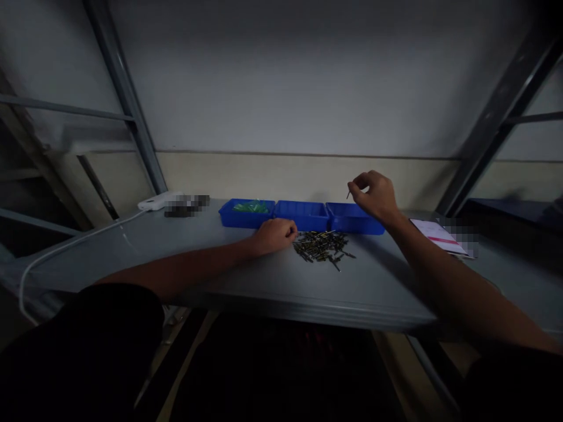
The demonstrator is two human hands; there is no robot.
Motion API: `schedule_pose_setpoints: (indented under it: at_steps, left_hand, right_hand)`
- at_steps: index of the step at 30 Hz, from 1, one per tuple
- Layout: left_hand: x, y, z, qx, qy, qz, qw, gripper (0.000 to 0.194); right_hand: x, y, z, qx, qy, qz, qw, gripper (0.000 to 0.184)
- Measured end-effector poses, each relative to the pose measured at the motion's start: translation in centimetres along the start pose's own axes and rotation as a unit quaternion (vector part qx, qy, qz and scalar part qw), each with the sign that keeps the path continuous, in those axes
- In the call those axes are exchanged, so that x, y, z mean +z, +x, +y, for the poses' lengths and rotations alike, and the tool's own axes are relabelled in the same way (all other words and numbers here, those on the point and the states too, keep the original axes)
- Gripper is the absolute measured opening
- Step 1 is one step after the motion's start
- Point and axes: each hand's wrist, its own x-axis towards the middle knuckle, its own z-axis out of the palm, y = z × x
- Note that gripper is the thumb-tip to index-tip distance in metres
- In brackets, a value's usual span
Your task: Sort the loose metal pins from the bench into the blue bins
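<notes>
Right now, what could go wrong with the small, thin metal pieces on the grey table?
The right hand pinches one slender piece near the rectangular blue plastic bin at right; it might slip. The left hand is beside the pile of dark metal pieces, so a nudge could scatter some.

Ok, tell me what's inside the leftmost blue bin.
Crumpled green material lies inside the leftmost blue bin. Whatever may be beneath it is covered, and the left hand hides the bin's near right corner.

Smooth plastic bins (301, 218), metal pieces (322, 245)
</notes>
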Motion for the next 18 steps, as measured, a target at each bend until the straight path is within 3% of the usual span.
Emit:
schedule_pose_setpoints:
  at_steps: [7, 14, 18]
  left_hand:
    - [-0.4, -0.4, 0.0, -0.033, -0.027, 0.020, 0.999, 0.013]
    - [-1.2, -0.5, -0.3, -0.028, -0.077, 0.079, 0.993, 0.014]
    - [-1.4, -0.5, -0.4, -0.018, -0.115, 0.111, 0.987, 0.012]
  right_hand:
    - [0.2, -0.1, -0.1, 0.000, 0.009, -0.038, 0.999, 0.023]
    - [1.7, -2.8, -4.7, -0.152, 0.072, -0.193, 0.967, 0.021]
    - [2.7, -4.0, -6.1, -0.220, 0.067, -0.209, 0.951, 0.018]
